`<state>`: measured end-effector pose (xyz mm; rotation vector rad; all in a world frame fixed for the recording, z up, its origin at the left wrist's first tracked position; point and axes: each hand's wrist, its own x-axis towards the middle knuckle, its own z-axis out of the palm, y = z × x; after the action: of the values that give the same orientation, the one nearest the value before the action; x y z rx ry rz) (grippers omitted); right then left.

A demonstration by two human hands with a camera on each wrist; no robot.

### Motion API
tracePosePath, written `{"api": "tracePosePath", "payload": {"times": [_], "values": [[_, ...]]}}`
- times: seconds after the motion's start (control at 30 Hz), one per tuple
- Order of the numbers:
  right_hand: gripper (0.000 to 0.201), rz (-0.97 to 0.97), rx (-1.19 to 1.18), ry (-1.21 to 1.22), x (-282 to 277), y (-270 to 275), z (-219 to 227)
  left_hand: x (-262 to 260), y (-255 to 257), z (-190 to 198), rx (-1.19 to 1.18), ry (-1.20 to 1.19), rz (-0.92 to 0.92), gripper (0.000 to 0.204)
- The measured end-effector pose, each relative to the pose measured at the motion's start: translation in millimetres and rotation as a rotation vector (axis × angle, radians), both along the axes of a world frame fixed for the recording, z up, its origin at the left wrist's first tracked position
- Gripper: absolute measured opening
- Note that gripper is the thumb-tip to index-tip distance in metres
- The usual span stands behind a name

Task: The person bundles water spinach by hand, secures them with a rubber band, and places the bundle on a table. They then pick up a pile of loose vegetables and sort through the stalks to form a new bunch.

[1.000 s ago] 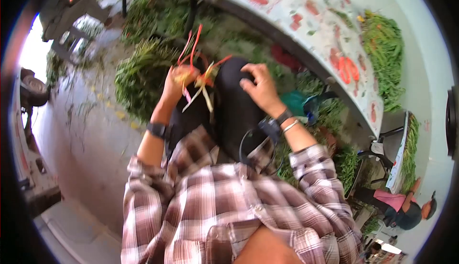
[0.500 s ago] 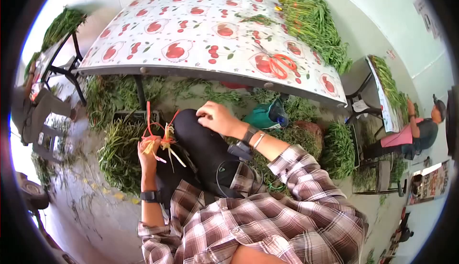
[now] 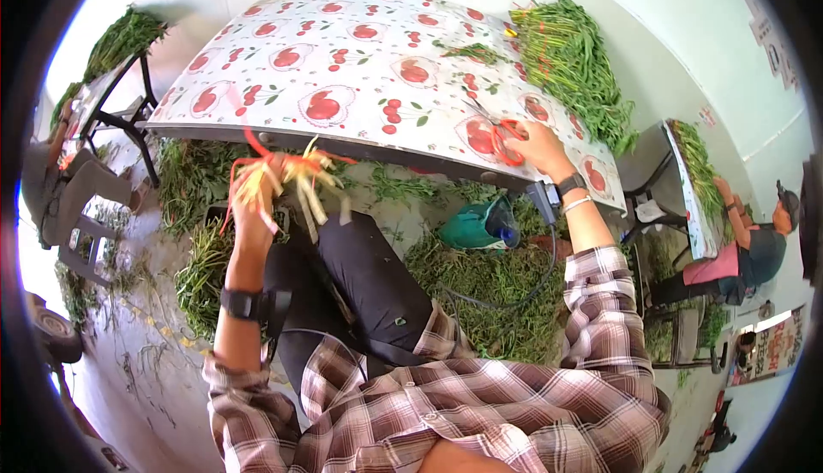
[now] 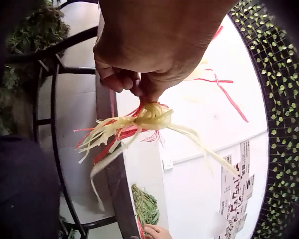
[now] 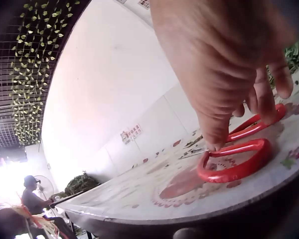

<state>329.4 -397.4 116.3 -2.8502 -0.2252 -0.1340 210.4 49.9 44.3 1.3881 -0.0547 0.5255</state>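
Note:
My left hand [image 3: 255, 203] pinches a knotted bunch of pale straw-like strips [image 4: 154, 117] and red string, above my left thigh by the table's front edge. In the left wrist view, loose ends spread both ways below the thumb and fingertips. My right hand [image 3: 536, 143] reaches over the table to red-handled scissors [image 3: 499, 149], which lie on the tablecloth. From the right wrist view, the thumb meets the scissors where the handle loops [image 5: 226, 175] join, and the other fingers extend loosely over the far loop.
The table [image 3: 360, 87] has a cherry-print cloth. A large bundle of green stems [image 3: 570, 62] lies at its back right. Under it are a teal bag [image 3: 471, 226] and heaps of cut greenery [image 3: 480, 293]. Another person [image 3: 754, 246] stands at a side table on the right.
My right hand has moved from above my knee rightward and forward to the scissors. The left hand has risen toward the table edge with the strips. Earlier, the view swung up toward the table.

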Motion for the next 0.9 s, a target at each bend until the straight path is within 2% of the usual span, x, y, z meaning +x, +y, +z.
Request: {"api": "tracePosePath", "payload": {"times": [0.07, 0.1, 0.13, 0.27, 0.33, 0.43, 0.47, 0.5, 0.53, 0.57, 0.6, 0.67, 0.7, 0.77, 0.83, 0.9], "values": [[0.037, 0.052, 0.02, 0.001, 4.6, -1.3, -2.3, 18.0, -11.7, 24.5, -0.036, -0.071, -0.027, 0.03], [0.037, 0.064, 0.021, -0.002, 7.4, -1.2, -1.7, 23.2, -20.2, 49.6, -0.03, 0.192, -0.005, 0.026], [0.037, 0.059, -0.008, 0.02, 9.1, -1.1, -0.2, 41.7, -27.0, 47.6, -0.059, 0.086, 0.021, 0.024], [0.034, 0.018, 0.024, 0.054, 2.4, 12.7, 9.8, 84.1, -44.3, 50.6, -0.152, 0.089, -0.126, 0.017], [0.034, 0.036, 0.008, 0.004, 7.2, 10.8, 5.0, 99.0, -54.1, 52.0, -0.116, 0.113, -0.089, 0.014], [0.031, 0.062, 0.357, 0.105, 9.0, 15.5, 4.2, 139.5, -54.9, 30.0, -0.058, 0.141, -0.076, 0.012], [0.031, 0.065, 0.352, 0.107, 7.7, 21.9, 5.9, 154.8, -55.2, 20.4, -0.205, 0.164, -0.069, 0.01], [0.029, 0.12, 0.45, 0.122, 3.8, 32.8, 11.0, 163.6, -54.5, 15.4, -0.35, 0.185, -0.063, 0.009], [0.027, 0.174, 0.551, 0.138, 1.3, 44.5, 13.2, 165.5, -57.4, 19.2, -0.351, 0.185, -0.06, 0.009], [0.026, 0.234, 0.678, 0.145, -0.4, 57.7, 10.8, 167.5, -63.3, 22.8, -0.286, 0.238, 0.019, 0.008], [0.026, 0.231, 0.681, 0.148, -3.4, 73.9, 13.7, 169.0, -67.0, 24.9, -0.218, 0.291, 0.097, 0.009], [0.025, 0.423, 0.776, 0.2, -8.0, 106.4, 22.0, 178.9, -68.3, 15.2, -0.267, 0.273, 0.084, 0.01], [0.025, 0.419, 0.78, 0.202, -4.2, 118.9, 19.4, 176.7, -71.8, 18.7, -0.282, 0.302, 0.111, 0.009], [0.029, 0.481, 0.587, 0.204, 8.0, 142.0, 17.0, 169.5, -74.8, 25.4, -0.295, 0.333, 0.14, 0.009], [0.03, 0.491, 0.546, 0.221, 16.3, 161.6, 13.9, 162.6, -71.1, 30.8, 0.008, 0.334, 0.069, 0.002], [0.033, 0.49, 0.48, 0.225, 26.6, 176.5, 5.4, 171.0, -67.2, 19.0, -0.024, 0.293, 0.105, 0.002]]}}
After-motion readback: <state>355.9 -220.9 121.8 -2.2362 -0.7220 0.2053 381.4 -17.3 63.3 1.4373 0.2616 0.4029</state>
